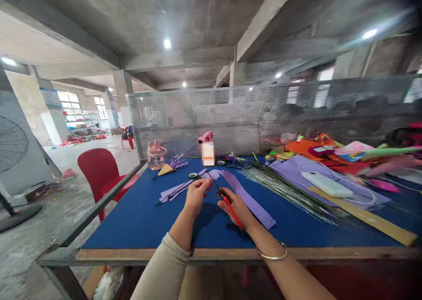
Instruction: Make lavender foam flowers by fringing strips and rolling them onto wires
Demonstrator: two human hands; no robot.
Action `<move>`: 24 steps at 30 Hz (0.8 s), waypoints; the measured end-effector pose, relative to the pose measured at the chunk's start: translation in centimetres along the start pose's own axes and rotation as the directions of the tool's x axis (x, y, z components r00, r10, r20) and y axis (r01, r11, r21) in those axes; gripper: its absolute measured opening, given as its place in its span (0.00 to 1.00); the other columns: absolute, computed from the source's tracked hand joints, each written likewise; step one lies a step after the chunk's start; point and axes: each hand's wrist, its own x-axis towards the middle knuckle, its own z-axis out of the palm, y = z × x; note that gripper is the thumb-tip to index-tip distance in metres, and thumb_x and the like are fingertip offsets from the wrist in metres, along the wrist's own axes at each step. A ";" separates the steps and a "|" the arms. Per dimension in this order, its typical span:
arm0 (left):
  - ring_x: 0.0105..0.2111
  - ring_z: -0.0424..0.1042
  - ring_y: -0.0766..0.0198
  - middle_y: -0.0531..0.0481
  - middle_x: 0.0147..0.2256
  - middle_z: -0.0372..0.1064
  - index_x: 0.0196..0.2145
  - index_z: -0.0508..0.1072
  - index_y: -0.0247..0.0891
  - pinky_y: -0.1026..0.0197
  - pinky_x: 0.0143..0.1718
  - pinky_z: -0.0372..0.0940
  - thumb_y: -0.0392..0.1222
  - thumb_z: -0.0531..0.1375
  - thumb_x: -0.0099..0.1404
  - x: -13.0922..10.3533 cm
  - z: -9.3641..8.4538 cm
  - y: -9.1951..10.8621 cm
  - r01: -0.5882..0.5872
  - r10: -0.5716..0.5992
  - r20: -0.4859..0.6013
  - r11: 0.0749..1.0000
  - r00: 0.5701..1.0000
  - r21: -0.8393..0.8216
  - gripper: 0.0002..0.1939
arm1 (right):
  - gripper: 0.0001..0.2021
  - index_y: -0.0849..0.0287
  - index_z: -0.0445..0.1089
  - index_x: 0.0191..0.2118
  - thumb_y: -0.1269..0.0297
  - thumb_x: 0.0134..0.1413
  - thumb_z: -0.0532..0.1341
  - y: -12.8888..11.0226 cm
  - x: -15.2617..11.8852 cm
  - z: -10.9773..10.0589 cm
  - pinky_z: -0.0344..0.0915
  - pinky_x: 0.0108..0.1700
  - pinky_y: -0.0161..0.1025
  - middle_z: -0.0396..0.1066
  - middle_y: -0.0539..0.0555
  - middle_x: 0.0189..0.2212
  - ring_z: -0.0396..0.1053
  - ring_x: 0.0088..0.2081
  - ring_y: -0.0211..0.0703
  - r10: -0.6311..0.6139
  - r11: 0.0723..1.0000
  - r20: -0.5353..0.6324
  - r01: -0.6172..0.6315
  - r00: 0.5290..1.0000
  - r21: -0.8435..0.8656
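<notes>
Short purple strips (169, 194) lie at 9 o'clock from left hand (197, 195), pinched closed, held item too small to tell; tape roll (193, 176) just beyond, at 12. Right hand (243, 210) grips red-handled scissors (232, 212), axis 11-to-5, blades just beside left fingers. Nearer right hand, long purple strip (248, 198) runs 11-to-5; wire bundle (280, 185) at 2.

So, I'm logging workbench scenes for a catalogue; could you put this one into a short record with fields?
Left hand: fingertips drawn together; anything between them is too small to tell
Right hand: closed around a red-handled tool
Surface: blue tabletop
Near the hands: long purple strip, lying flat
Right side: bundle of thin wires, white device with a cable, yellowish flat strip
Toward the far edge: upright phone, pink see-through container
Beside the table: red chair
</notes>
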 end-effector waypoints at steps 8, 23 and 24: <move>0.23 0.63 0.71 0.51 0.24 0.69 0.28 0.76 0.33 0.69 0.20 0.50 0.55 0.70 0.40 0.1 -0.1 0.0 0.000 0.000 -0.009 0.999 1.000 -0.034 0.23 | 0.22 0.62 0.68 0.44 0.48 0.52 0.58 -0.5 0.0 -0.3 0.66 0.31 0.38 0.72 0.56 0.30 0.68 0.28 0.42 0.043 0.999 -0.040 -0.044 0.998 -0.010; 0.22 0.61 0.74 0.54 0.23 0.64 0.25 0.71 0.34 0.72 0.18 0.51 0.50 0.70 0.42 -0.3 -0.1 1.0 -0.020 0.024 0.022 0.989 0.999 -0.147 0.19 | 0.23 0.62 0.68 0.45 0.48 0.52 0.59 -0.4 -0.2 -0.2 0.65 0.29 0.36 0.73 0.56 0.31 0.69 0.28 0.42 0.084 0.996 -0.030 -0.084 0.996 -0.017; 0.21 0.60 0.74 0.54 0.22 0.63 0.25 0.71 0.34 0.72 0.18 0.52 0.49 0.70 0.42 -0.3 -0.1 1.0 -0.022 0.025 0.023 0.989 0.999 -0.149 0.18 | 0.23 0.62 0.68 0.45 0.47 0.51 0.59 -0.4 -0.2 -0.2 0.64 0.29 0.36 0.73 0.56 0.31 0.69 0.27 0.42 0.091 0.996 -0.027 -0.092 0.995 -0.014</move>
